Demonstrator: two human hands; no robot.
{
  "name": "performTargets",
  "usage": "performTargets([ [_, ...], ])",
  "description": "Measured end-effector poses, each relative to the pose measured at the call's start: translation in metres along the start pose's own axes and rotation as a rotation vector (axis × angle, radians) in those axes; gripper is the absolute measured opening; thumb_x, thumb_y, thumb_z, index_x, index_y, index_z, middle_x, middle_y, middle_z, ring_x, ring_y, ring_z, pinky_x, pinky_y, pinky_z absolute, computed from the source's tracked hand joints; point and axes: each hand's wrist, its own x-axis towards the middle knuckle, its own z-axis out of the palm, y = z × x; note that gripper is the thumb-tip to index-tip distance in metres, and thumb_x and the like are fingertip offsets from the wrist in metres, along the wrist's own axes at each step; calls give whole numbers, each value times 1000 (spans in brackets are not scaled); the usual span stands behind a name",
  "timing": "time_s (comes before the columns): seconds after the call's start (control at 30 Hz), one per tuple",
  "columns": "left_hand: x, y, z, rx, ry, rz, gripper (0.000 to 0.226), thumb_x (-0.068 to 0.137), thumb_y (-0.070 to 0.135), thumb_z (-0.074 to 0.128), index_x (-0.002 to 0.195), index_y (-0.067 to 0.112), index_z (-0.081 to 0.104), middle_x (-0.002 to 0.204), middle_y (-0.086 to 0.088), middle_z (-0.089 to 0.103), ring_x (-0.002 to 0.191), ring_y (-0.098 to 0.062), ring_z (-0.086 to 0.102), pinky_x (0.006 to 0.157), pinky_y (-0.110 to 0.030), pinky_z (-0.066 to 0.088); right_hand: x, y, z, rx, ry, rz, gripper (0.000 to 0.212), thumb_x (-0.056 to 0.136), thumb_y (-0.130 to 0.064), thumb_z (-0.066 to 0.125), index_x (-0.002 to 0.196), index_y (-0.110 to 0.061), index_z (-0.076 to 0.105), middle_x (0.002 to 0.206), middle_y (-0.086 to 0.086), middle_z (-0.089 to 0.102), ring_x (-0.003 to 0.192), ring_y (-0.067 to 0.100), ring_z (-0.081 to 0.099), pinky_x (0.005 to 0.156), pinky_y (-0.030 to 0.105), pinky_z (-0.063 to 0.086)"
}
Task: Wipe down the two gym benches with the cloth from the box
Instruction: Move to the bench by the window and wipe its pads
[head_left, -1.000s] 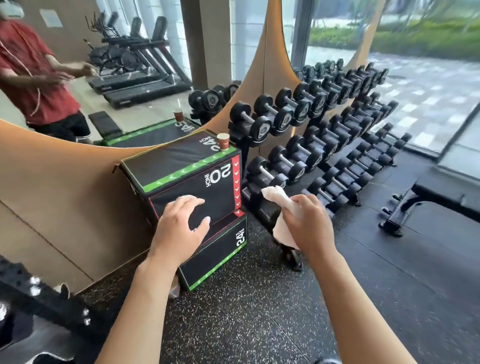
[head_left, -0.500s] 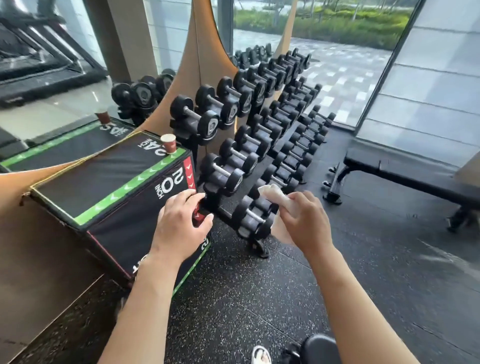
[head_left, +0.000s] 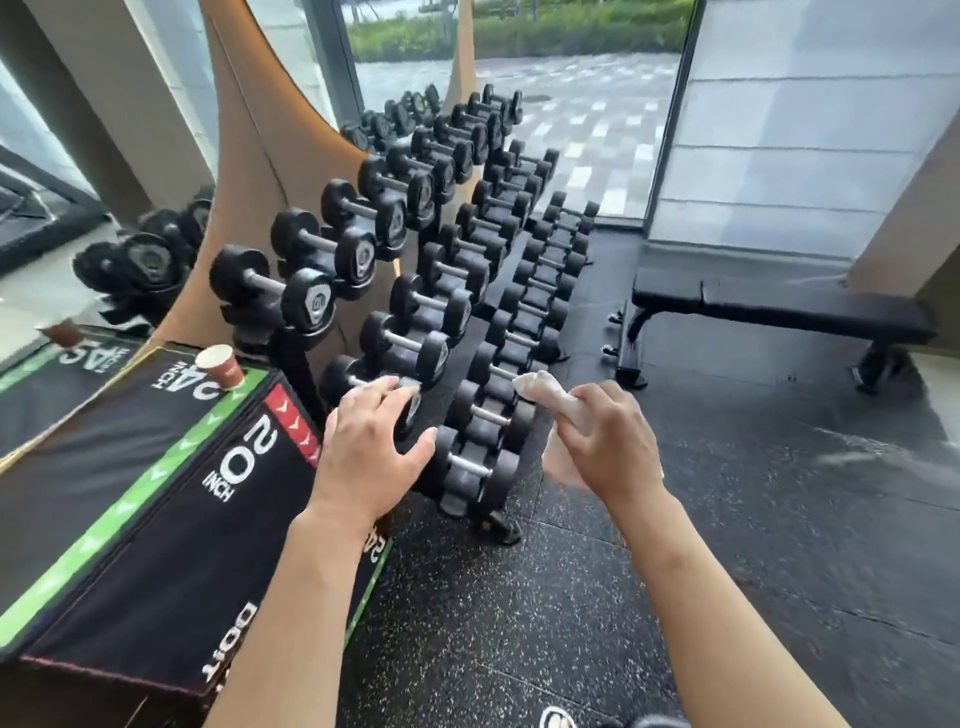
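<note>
A white cloth (head_left: 543, 392) is bunched in my right hand (head_left: 605, 441), one end poking out above my fingers and the rest hanging below. My left hand (head_left: 371, 447) is held out with fingers spread and holds nothing, in front of the low end of the dumbbell rack. A black flat gym bench (head_left: 810, 312) stands on the dark floor at the right, well beyond my hands. Only this one bench is in view. The black plyo box (head_left: 156, 493) with green stripe and "20 INCH" print fills the lower left.
A three-tier rack of black dumbbells (head_left: 441, 270) runs away from me along the mirrored wall. A paper cup (head_left: 221, 366) stands on the box's top corner. Speckled rubber floor (head_left: 753, 519) stretches between me and the bench. A glass door and a frosted panel lie behind.
My view has swung right, away from the box and toward the bench. My left hand has come off the box's front face; my right hand keeps the cloth.
</note>
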Motion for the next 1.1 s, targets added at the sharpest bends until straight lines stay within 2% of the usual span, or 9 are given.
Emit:
performTargets([
  [0.13,57,21,22,5,6,28,58,92,43,74,144,21,62,150,0,55,144,-23,44,119,-55,39,47,30,-1,24,13,22,23,92,-30,74,109,-15,71,103,2,65,99,26,61,80,34,48],
  [0.3,105,36,53,-20,-47,47,57,92,41,74,144,21,62,151,1,54,145,-22,43,119,-55,39,90,62,-1,18,13,23,33,92,-43,75,111,-16,68,104,0,64,96,22,61,78,31,46],
  [0.57,198,50,107,-95,-119,129,54,94,36,75,142,15,64,147,-3,57,143,-25,44,120,-54,38,154,105,8,-23,36,99,31,95,-41,72,111,-14,68,106,0,64,96,22,60,79,35,49],
  [0.77,289,61,145,-193,-168,218,55,95,37,73,144,15,62,152,-2,53,146,-22,39,126,-43,31,225,117,12,-77,86,155,33,97,-42,69,114,-14,69,107,1,65,100,23,62,84,39,52],
  [0.87,340,62,156,-214,-178,253,54,96,35,72,145,16,62,152,-1,53,147,-22,38,125,-47,32,265,120,14,-101,112,178,33,99,-41,66,115,-12,70,107,2,65,100,24,63,84,39,53],
  [1.0,399,65,175,-266,-189,316,53,97,36,72,145,17,61,151,0,53,145,-20,39,124,-43,33,311,123,19,-145,151,199,32,99,-41,67,114,-12,70,107,2,66,100,23,62,84,36,52],
  [1.1,433,72,195,-289,-218,346,54,96,37,71,145,17,61,151,-1,53,146,-22,39,124,-46,35,334,132,20,-173,161,220,33,99,-41,67,115,-13,70,110,2,66,100,23,62,84,36,52],
])
